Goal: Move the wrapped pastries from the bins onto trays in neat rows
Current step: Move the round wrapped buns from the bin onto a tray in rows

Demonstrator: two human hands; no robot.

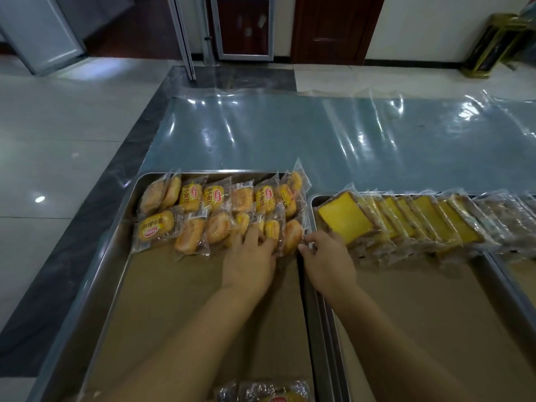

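Note:
A steel tray (pixel 121 256) lined with brown paper holds two rows of wrapped round buns (pixel 214 198) along its far end. My left hand (pixel 249 256) lies flat on the right part of the nearer row, fingers straight on the wrappers. My right hand (pixel 327 256) is at the row's right end, fingertips touching the wrapper edge of the last bun (pixel 292 236). A second tray (pixel 435 314) to the right carries a row of wrapped yellow cake slices (pixel 406 219). More wrapped buns (pixel 261 393) show at the bottom edge.
Both trays sit on a table covered with clear plastic sheet (pixel 319 134). A third tray's edge (pixel 519 274) shows at far right. Tiled floor lies to the left, and doors and a gold stand (pixel 490 44) are beyond the table.

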